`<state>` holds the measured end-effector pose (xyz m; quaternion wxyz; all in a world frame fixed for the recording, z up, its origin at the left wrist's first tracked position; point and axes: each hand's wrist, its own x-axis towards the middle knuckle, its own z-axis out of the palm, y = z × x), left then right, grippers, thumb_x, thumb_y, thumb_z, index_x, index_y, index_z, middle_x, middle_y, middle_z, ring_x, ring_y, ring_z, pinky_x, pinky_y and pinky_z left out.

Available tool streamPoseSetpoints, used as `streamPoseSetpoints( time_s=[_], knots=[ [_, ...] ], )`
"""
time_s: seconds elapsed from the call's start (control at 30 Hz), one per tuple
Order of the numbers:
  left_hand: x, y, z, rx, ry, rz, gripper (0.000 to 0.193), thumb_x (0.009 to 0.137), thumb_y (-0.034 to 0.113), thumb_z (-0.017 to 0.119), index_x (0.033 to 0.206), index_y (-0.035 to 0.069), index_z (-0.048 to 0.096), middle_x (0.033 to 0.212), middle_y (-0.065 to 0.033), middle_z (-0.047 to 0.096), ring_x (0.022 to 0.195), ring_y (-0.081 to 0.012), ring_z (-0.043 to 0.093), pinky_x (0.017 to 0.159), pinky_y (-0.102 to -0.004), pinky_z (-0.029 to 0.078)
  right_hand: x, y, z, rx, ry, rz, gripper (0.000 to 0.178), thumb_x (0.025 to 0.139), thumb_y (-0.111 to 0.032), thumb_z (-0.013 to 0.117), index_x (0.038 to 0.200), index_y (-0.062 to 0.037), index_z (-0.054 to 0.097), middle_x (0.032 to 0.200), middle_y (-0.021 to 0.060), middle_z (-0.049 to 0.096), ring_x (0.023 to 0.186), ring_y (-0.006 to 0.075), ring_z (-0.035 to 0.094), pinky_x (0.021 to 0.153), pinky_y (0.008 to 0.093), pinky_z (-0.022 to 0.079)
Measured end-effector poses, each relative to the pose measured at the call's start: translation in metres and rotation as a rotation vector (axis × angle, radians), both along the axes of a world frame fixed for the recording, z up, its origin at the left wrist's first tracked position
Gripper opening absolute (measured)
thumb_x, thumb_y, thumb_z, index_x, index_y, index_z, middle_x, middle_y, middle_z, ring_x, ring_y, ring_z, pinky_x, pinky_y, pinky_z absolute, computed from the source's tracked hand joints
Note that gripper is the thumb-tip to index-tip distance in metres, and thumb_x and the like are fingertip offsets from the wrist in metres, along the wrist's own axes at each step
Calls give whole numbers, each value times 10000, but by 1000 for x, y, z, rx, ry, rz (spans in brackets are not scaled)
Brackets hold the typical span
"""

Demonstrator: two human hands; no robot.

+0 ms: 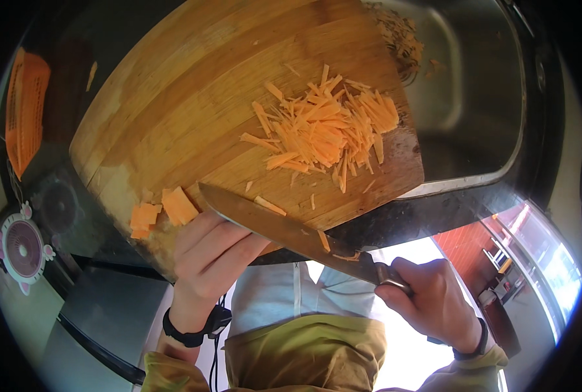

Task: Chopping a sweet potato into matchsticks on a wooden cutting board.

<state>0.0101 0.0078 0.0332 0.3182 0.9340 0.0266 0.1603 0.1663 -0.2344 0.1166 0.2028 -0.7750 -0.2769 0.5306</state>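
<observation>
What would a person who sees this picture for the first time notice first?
The eye goes first to the pile of orange vegetable strips on the right part of the round wooden cutting board. Next comes the long knife, which the right hand holds by the handle across the board's near edge. The left hand rests beside a few thicker orange slices at the near left edge, and a metal sink lies behind the board on the right.
</observation>
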Motion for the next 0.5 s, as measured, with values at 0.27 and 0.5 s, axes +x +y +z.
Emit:
streamPoseSetpoints(
  time_s=[0.27, 0.5],
  knots=[
    [3, 0, -3, -32, -18, 4, 273, 600, -5, 768, 870, 31, 753, 859, -64, 696, 741, -222, 661, 609, -279, 519, -15, -5, -16, 39, -144, -2, 438, 904, -405, 721, 729, -40, 553, 458, 118, 480, 428, 375, 523, 431, 424, 430],
    [1, 0, -6, -3, -59, 20, 271, 593, 2, 759, 862, 31, 746, 848, -60, 700, 720, -219, 651, 597, -274, 510, -19, -4, -21, 76, -86, -40, 442, 904, -406, 721, 733, -34, 554, 462, 131, 479, 432, 379, 525, 431, 426, 425]
  ],
)
